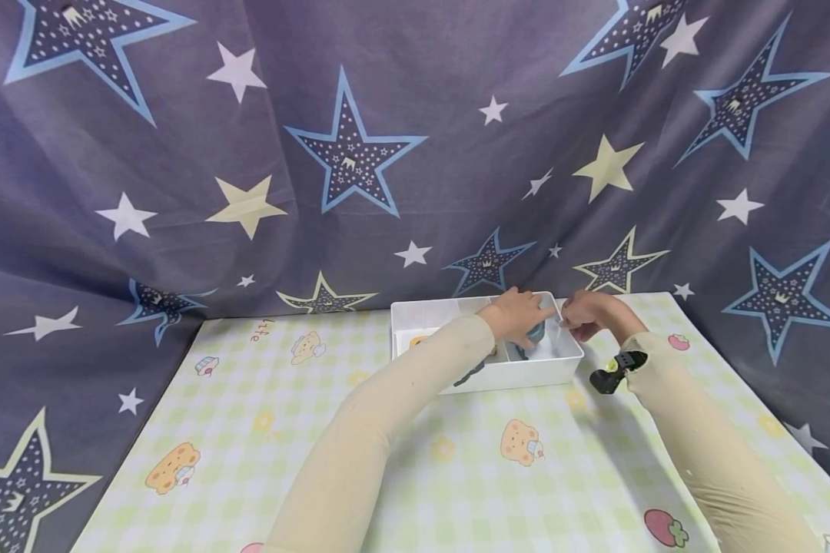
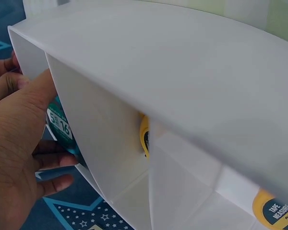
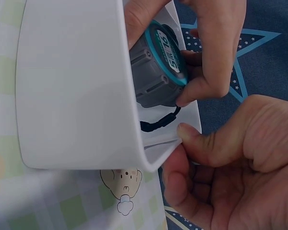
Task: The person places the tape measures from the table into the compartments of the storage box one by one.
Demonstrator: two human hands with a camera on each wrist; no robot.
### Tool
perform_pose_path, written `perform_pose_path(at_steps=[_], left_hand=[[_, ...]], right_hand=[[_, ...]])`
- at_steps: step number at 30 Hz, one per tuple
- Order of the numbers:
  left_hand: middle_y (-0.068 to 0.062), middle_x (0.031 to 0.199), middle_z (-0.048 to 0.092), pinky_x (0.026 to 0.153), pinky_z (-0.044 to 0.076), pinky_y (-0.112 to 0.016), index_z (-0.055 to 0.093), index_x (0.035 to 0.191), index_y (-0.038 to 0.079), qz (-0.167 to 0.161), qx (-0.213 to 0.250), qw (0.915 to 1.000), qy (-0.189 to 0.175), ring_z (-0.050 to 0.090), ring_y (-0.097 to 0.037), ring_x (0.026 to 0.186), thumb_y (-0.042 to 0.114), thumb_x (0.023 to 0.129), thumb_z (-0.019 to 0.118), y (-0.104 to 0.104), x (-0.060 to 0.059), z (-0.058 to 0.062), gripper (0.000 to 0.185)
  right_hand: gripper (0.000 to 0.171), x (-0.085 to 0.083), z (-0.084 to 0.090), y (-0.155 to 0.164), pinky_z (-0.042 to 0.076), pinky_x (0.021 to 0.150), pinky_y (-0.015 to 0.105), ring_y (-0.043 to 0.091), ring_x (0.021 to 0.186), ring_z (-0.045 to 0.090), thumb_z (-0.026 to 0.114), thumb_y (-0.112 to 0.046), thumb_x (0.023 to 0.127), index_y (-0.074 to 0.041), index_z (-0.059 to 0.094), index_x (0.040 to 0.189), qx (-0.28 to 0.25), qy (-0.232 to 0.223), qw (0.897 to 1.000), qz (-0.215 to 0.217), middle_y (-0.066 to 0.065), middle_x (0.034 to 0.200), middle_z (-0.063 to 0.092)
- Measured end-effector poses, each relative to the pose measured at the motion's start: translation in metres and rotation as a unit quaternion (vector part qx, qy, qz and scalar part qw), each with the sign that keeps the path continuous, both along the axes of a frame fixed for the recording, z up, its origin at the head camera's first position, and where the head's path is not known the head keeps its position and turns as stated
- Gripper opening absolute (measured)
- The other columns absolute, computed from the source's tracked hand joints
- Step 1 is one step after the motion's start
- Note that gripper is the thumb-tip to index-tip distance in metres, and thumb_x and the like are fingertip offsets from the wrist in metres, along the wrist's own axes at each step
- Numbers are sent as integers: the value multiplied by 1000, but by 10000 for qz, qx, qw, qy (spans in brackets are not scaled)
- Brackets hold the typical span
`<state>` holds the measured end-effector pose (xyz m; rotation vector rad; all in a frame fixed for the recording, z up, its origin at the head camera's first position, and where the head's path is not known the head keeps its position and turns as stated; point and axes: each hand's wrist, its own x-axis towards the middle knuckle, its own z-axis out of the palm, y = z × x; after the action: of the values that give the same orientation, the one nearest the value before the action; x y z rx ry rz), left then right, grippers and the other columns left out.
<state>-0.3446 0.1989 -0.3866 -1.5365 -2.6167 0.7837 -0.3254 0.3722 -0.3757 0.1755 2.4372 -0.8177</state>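
A white divided box [image 1: 532,374] stands near the table's back edge. Inside its right-end compartment is a teal and grey tape measure [image 3: 156,79] with a black wrist strap [image 3: 158,122]. My left hand [image 1: 516,315] reaches in from above and grips this tape measure, thumb on one side and fingers curled on the other. At the box's right end, my right hand [image 3: 216,167] pinches the rim of the end wall between thumb and curled fingers. In the left wrist view, a yellow tape measure [image 2: 278,211] lies in another compartment, and part of a yellow item [image 2: 144,134] shows beside a divider.
A checked cloth [image 1: 249,430] with cartoon prints covers the table. Behind it hangs a dark star-patterned curtain [image 1: 456,153], close to the box's back side. A black wrist camera [image 1: 612,375] is strapped to my right wrist.
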Motion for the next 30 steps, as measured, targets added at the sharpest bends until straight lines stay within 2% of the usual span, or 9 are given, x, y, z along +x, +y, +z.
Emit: perform_pose_path(at_steps=[6, 12, 19, 25, 30], left_hand=[[-3, 155, 46, 114, 40, -39, 30, 157, 29, 62, 87, 9998, -138, 46, -19, 142, 58, 95, 61, -1, 1, 0, 75], [-3, 154, 47, 114, 39, -39, 35, 154, 28, 75, 123, 9997, -190, 46, -19, 142, 57, 95, 62, -1, 0, 0, 72], [-3, 155, 46, 114, 39, -38, 33, 156, 29, 111, 46, 9999, -119, 46, -20, 141, 58, 95, 60, 1, -1, 2, 72], [-2, 153, 47, 113, 40, -38, 36, 155, 30, 113, 86, 9998, -162, 47, -19, 141, 57, 95, 61, 2, 0, 2, 70], [-2, 150, 50, 113, 40, -38, 39, 153, 28, 95, 186, 9995, -233, 48, -18, 140, 55, 94, 63, 1, 2, 2, 68]], right_hand=[[9, -1, -1, 1, 54, 65, 25, 13, 67, 56, 49, -5, 102, -1, 54, 95, 44, 45, 10000, 43, 4, 78, 55], [14, 1, 1, 1, 53, 63, 25, 13, 66, 55, 50, -6, 102, -4, 51, 89, 39, 13, 10000, 40, 4, 76, 54], [18, 1, 3, 1, 53, 63, 24, 12, 65, 56, 48, -4, 101, -7, 49, 84, 4, -44, 10000, 27, 3, 74, 52], [13, 1, 3, 0, 54, 65, 25, 12, 66, 57, 49, -6, 102, -3, 53, 90, 41, -25, 10000, 9, 3, 78, 53], [13, 1, 1, -1, 54, 64, 25, 11, 64, 57, 51, -6, 102, -3, 53, 90, 84, 46, 10000, -12, 3, 77, 53]])
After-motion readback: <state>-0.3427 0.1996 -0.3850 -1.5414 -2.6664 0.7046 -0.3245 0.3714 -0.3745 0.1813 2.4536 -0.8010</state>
